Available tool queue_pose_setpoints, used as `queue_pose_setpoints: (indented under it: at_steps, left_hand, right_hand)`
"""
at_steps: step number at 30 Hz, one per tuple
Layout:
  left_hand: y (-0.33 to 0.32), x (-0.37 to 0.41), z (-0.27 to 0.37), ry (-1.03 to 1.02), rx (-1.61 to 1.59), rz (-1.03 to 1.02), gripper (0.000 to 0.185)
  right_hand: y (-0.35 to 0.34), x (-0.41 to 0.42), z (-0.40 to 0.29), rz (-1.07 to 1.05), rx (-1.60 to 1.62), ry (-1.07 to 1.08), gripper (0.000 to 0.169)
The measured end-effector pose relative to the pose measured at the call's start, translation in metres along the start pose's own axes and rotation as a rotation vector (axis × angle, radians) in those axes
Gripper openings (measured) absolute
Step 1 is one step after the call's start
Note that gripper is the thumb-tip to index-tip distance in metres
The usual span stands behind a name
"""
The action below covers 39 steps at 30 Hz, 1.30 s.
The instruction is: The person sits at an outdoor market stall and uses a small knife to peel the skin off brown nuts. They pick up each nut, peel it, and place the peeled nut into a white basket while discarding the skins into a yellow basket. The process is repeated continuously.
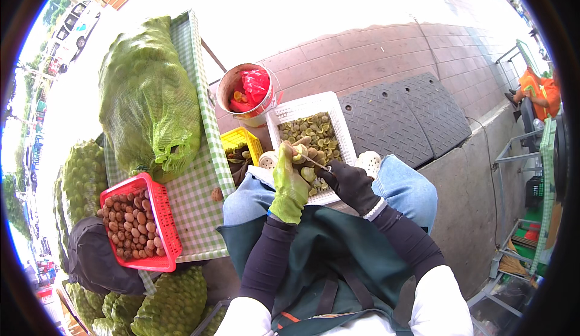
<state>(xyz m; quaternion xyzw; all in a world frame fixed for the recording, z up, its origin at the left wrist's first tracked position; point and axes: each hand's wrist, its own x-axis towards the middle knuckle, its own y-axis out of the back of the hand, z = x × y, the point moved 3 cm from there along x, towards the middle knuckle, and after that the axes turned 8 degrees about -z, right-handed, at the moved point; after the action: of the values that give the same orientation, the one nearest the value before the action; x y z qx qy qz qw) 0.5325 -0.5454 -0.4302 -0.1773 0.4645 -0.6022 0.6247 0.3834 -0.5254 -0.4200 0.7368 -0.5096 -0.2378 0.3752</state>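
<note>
In my left hand (290,188), which wears a yellow-green glove, a pale, partly husked walnut (299,153) is held up between thumb and fingers. My right hand (357,185), in a black glove, grips a thin metal tool (318,163) whose shaft reaches to the nut; its tip is hard to make out. Below both hands stands a white plastic basket (304,105) holding many cup-shaped green husk pieces (312,125). Some rounder green walnuts (309,174) show just under the left hand.
Left, a table with green checked cloth (195,218) bears a large mesh sack (145,86) and a red basket (170,231) of brown walnuts (136,231). A bucket (258,114) and yellow crate (256,143) stand beyond my knee. Black ramp plates (389,118) lie right. A person in orange (541,91) sits far right.
</note>
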Motion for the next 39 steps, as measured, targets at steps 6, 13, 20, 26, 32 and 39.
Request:
queue_pose_setpoints:
  at_steps: [6, 13, 20, 26, 32, 39]
  left_hand:
    - [-0.006, -0.004, 0.008, 0.128, 0.152, -0.102, 0.054]
    - [0.010, 0.002, -0.008, 0.030, 0.076, 0.179, 0.032]
    - [0.002, 0.002, -0.006, 0.011, -0.141, 0.083, 0.033]
    - [-0.001, 0.007, -0.010, -0.083, -0.124, -0.171, 0.037]
    - [0.011, 0.015, -0.012, 0.047, -0.281, -0.271, 0.041]
    - [0.018, -0.001, -0.005, 0.082, -0.041, 0.147, 0.032]
  right_hand:
    - [-0.021, 0.000, 0.020, -0.142, -0.022, -0.128, 0.041]
    - [-0.019, 0.011, 0.022, 0.063, -0.016, -0.141, 0.032]
    - [-0.012, 0.006, 0.004, -0.044, 0.081, -0.074, 0.037]
    - [-0.023, 0.006, 0.012, -0.106, 0.129, -0.095, 0.037]
    - [-0.026, 0.012, 0.018, -0.022, -0.045, -0.034, 0.035]
    - [-0.008, 0.013, 0.020, 0.037, 0.070, -0.129, 0.037]
